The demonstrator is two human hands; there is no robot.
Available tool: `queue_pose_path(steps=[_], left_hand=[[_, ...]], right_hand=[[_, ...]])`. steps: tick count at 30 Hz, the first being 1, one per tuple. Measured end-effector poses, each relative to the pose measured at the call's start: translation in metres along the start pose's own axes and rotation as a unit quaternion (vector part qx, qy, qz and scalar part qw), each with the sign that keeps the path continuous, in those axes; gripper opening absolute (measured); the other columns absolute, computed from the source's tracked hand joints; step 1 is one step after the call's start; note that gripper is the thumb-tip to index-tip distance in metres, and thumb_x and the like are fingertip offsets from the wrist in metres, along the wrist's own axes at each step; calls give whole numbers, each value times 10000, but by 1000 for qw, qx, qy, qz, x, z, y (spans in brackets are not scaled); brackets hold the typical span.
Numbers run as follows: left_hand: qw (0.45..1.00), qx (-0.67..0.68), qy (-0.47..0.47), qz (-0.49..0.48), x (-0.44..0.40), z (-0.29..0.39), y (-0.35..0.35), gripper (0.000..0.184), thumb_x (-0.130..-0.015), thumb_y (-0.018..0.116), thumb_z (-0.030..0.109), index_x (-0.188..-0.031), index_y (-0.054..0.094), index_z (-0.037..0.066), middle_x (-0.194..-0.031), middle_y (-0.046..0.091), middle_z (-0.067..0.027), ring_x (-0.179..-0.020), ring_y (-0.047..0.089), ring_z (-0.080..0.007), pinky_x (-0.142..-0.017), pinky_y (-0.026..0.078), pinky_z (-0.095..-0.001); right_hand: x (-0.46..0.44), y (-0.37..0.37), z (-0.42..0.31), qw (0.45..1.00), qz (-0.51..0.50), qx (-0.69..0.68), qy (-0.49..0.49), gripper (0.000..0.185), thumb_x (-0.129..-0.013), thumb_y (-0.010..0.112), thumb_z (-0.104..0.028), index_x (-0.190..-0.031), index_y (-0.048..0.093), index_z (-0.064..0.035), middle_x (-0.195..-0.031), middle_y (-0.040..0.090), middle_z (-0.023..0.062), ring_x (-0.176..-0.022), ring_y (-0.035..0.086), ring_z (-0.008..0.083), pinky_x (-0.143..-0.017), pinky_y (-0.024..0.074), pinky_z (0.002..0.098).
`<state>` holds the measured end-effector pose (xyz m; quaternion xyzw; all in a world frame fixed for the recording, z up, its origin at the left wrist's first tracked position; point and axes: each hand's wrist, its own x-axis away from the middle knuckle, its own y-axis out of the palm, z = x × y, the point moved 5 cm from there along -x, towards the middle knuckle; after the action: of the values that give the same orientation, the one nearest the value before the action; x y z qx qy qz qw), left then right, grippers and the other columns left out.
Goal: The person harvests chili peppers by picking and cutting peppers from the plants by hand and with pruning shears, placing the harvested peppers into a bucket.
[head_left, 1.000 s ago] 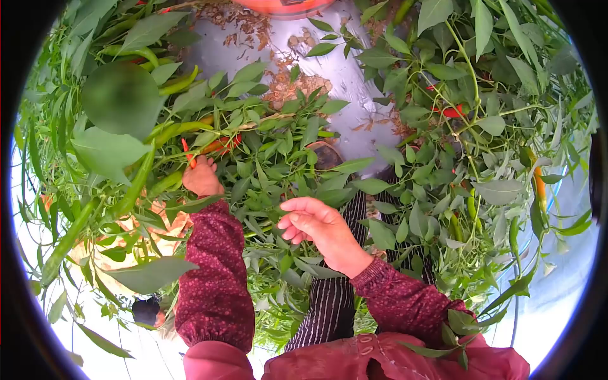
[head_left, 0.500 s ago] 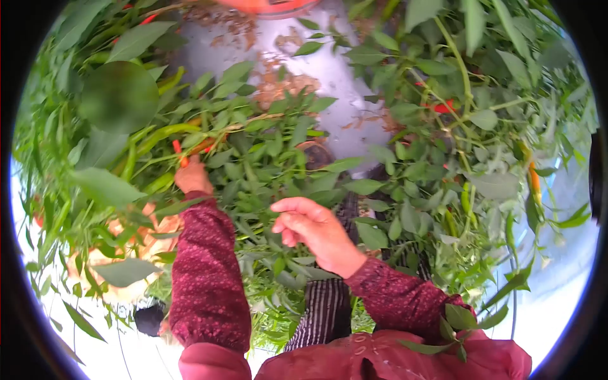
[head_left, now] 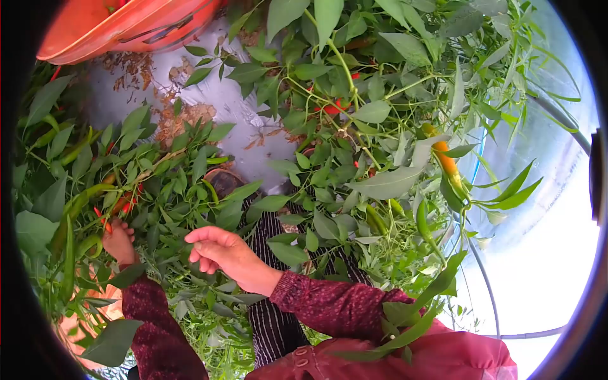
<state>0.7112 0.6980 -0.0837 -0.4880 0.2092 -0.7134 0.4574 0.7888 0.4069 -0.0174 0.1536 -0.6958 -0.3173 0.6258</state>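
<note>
My left hand (head_left: 120, 243) is among the leaves at the left, its fingers closed round the lower end of a red chili pepper (head_left: 101, 218). Other red chilies (head_left: 129, 204) hang just above that hand, and long green chilies (head_left: 68, 258) hang to its left. In front of my body, over the foliage, is my right hand (head_left: 221, 254), with its fingers loosely bent and the index finger reaching left. Nothing shows between its fingers, although part of the palm is hidden.
An orange-red tub (head_left: 171, 35) stands at the upper left, beside grey ground sheeting (head_left: 244, 142) strewn with dry leaves. Dense pepper plants (head_left: 329, 139) rise on the right, bearing a yellow-orange chili (head_left: 446, 158). A grey pipe (head_left: 560, 120) runs along the clear plastic wall.
My view has swung to the right, so both hands and the plants appear farther left, and more of the tub shows. The left hand stays by the red chilies; the right keeps its loose curl.
</note>
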Motion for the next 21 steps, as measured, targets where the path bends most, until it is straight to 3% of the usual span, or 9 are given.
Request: queue_pose_path(steps=[3,5,9,11,13,17,19,20,21], left_hand=[[996,-90,9,-24,-9,-16,-26,128,-834,546,157,-843,594,40,-677,580,-41,-512,535,-108,-440,400,-212],[953,-208,209,-72,-24,-42,-59,151,-850,521,121,-894,605,3,-771,617,-70,-640,592,-150,-505,443,-256],[998,35,50,4,49,-4,-66,261,-893,493,123,-1100,585,-6,-888,637,-70,-683,607,-131,-573,476,-235],[963,-100,245,-43,83,16,-63,260,-907,488,111,-1118,573,-16,-1037,623,-97,-884,609,-167,-763,495,-283],[886,-161,433,-31,167,102,-28,206,-924,481,112,-1042,585,-21,-1075,619,-108,-1013,572,-196,-880,462,-329],[921,61,320,-212,240,133,25,131,-906,512,45,-993,590,-14,-956,624,-83,-880,583,-148,-769,475,-280],[927,169,158,-296,262,121,68,120,-894,541,33,-996,596,0,-840,618,-42,-771,568,-102,-693,462,-250],[916,200,100,-332,276,118,88,110,-890,556,37,-986,599,4,-805,611,-22,-729,555,-89,-657,453,-243],[900,232,42,-366,290,112,109,101,-885,572,41,-975,601,7,-770,605,-3,-687,543,-77,-621,444,-235]], right_hand=[[0,-5,-1,1000,2,-17,-2,229,-945,476,-147,-1152,532,-66,-880,597,4,-684,528,44,-629,447,200],[0,-5,0,1000,-1,-26,-7,231,-943,480,-149,-1152,533,-67,-884,601,4,-687,529,43,-631,449,199],[1,-12,-9,1000,21,-19,-13,218,-929,505,-149,-1126,557,-70,-880,619,13,-682,547,56,-633,461,205],[10,-19,-36,994,47,-9,-95,208,-925,509,-131,-1117,561,-71,-866,623,19,-675,551,65,-629,468,216],[35,-32,-86,963,110,123,-211,193,-916,481,-92,-1095,553,-80,-857,615,19,-673,554,76,-601,461,209],[83,-72,-185,811,325,378,-306,189,-923,498,-119,-1091,574,-74,-837,624,17,-690,557,70,-636,468,219],[95,-74,-224,662,353,566,-342,207,-891,503,-71,-1080,588,-68,-875,636,47,-689,586,141,-651,490,278],[98,-70,-239,656,350,574,-343,207,-891,503,-71,-1080,588,-68,-875,636,47,-689,586,141,-651,490,278],[100,-51,-252,514,317,706,-370,215,-852,515,-48,-1051,597,-64,-905,628,63,-724,588,191,-661,496,312]])
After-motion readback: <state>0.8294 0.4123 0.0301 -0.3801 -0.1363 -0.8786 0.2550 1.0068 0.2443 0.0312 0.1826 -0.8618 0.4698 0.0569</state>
